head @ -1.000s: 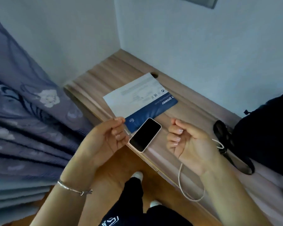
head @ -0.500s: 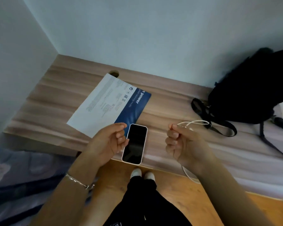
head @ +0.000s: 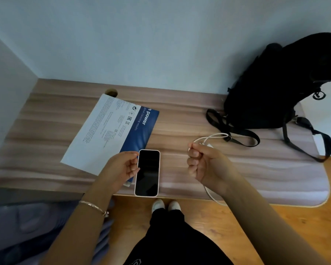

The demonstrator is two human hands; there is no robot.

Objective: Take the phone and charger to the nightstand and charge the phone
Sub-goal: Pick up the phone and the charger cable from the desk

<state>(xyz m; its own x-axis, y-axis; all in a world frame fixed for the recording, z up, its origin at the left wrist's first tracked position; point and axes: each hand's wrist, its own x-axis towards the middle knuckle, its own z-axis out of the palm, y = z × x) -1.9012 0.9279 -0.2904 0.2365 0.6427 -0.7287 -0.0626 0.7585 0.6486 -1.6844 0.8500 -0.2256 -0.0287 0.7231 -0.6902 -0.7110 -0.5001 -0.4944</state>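
A: Clutter? 
B: Black backpack (head: 279, 87) at 2 o'clock on the nightstand (head: 208, 119), straps trailing; blue-white leaflet (head: 111, 131) at 10 o'clock, its near corner under the left hand (head: 120, 169).

A: Phone? 
B: Phone (head: 147, 173) flat, screen up and dark, at the near edge, 6 o'clock. Left fingertips (head: 135, 155) touch its left side, loosely curled, no full grasp.

A: Right hand? 
B: Right hand (head: 204, 165) at 4 o'clock, clenched on the charger cable (head: 212, 137); 1 loop lies toward the straps, the rest hangs off the edge.
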